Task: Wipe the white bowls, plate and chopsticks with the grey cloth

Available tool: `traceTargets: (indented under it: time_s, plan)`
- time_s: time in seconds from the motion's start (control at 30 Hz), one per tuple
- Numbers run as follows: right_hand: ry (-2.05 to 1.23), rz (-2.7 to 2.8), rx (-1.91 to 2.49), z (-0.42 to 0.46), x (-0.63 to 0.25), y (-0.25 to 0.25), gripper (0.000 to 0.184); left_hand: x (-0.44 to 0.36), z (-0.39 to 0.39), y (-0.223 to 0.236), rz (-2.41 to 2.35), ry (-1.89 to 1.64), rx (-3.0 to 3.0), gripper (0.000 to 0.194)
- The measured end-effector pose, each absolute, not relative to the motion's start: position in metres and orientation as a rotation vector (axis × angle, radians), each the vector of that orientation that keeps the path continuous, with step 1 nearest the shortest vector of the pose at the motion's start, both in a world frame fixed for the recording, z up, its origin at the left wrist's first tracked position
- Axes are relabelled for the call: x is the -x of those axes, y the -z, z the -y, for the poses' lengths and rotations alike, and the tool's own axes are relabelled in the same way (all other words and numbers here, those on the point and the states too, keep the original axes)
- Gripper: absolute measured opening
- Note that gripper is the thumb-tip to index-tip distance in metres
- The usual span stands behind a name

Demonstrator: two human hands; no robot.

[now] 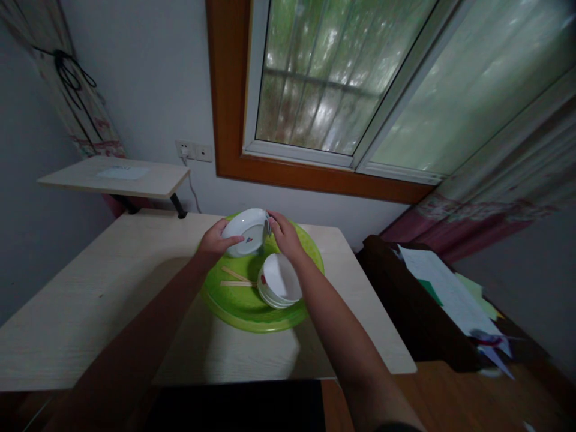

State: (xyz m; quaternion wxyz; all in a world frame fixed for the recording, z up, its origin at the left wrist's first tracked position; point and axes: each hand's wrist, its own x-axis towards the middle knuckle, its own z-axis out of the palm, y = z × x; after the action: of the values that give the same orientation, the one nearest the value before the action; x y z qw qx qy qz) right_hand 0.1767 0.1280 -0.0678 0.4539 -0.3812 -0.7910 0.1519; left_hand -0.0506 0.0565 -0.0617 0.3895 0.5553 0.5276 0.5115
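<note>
A white plate [245, 229] with a small coloured mark is held tilted over the far part of a round green tray [258, 326]. My left hand [216, 242] grips its left edge, thumb lying across the inner face. At the opposite edge, my right hand [285, 236] is closed with its fingers on the rim; some fingertips are hidden behind it. Below my right wrist, a stack of white bowls [284, 281] leans slightly in the tray. Light wooden chopsticks [237, 284] lie left of the bowls, their right ends reaching the stack.
The tray rests on a pale wooden table [135, 288]. A small raised shelf [130, 174] stands at the table's back left. Behind are a wall socket [193, 151] and a window [324, 78]. Papers [441, 288] lie on a dark brown surface to the right.
</note>
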Motion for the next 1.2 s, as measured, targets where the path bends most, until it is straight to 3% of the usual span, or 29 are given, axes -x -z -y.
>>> traceTargets:
  time_s: [0.7, 1.2]
  plan:
    - [-0.244, 2.084, 0.773, -0.106, -0.168, 0.049, 0.041, 0.047, -0.054, 0.061, -1.285, -1.25, -1.449, 0.061]
    - [-0.786, 1.814, 0.98, -0.13, -0.17, 0.081, 0.053, 0.055, -0.071, 0.075, -1.108, -1.547, -1.063, 0.057]
